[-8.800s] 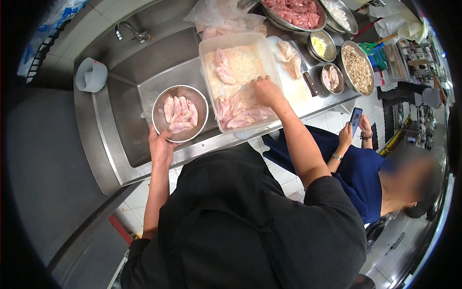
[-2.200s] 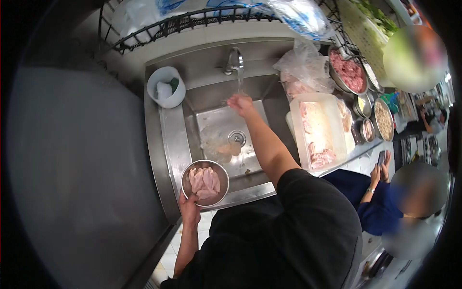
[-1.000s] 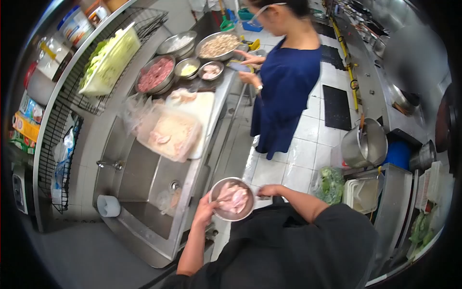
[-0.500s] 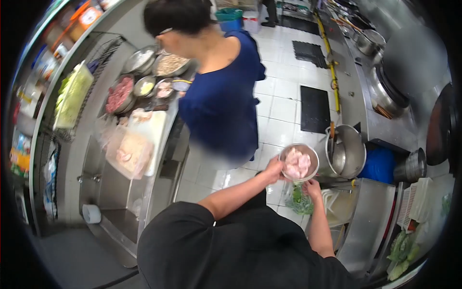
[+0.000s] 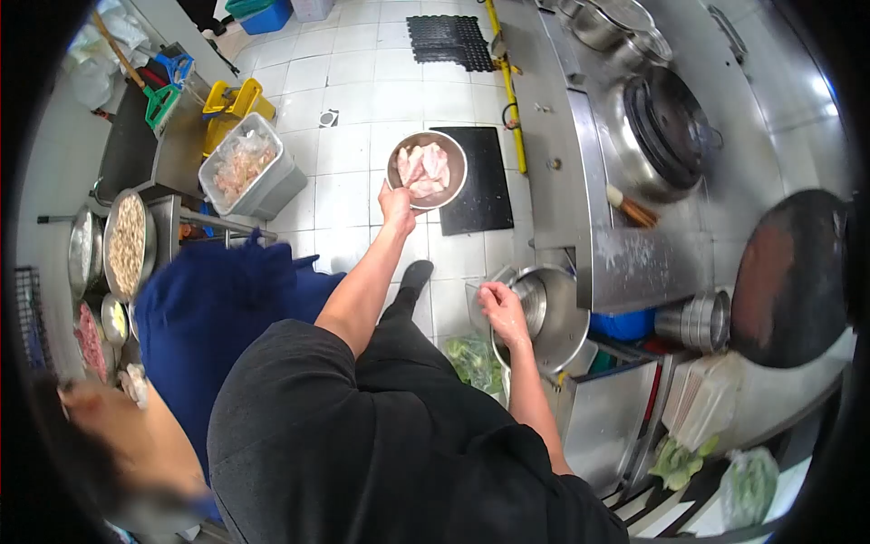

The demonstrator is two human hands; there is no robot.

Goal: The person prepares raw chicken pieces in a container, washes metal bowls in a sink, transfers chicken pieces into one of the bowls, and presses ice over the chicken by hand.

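Note:
In my left hand (image 5: 399, 208) is a round metal bowl (image 5: 460, 172), gripped by its near rim and held over the floor. Pale raw chicken pieces (image 5: 423, 170) fill its middle. My right hand (image 5: 500, 308) is at the left side of a big steel pot (image 5: 566, 335), its fingers curled. A thin, see-through or metal edge shows beside those fingers; what they hold, if anything, I cannot make out. Another round metal piece (image 5: 533, 304) sits inside the pot. Below my right hand lies a clear bag of green leaves (image 5: 473, 363).
A co-worker in a blue shirt (image 5: 199, 317) stands close at my left. Beyond are a grey bin (image 5: 272, 186) and food bowls (image 5: 145, 245). A black mat (image 5: 480, 195) lies on the tiles. The steel counter (image 5: 648, 263) runs along the right, with a large dark wok (image 5: 788, 281).
The view has swung right. My left hand carries the bowl forward, away from my body. My right hand has left the bowl and moved to the pot.

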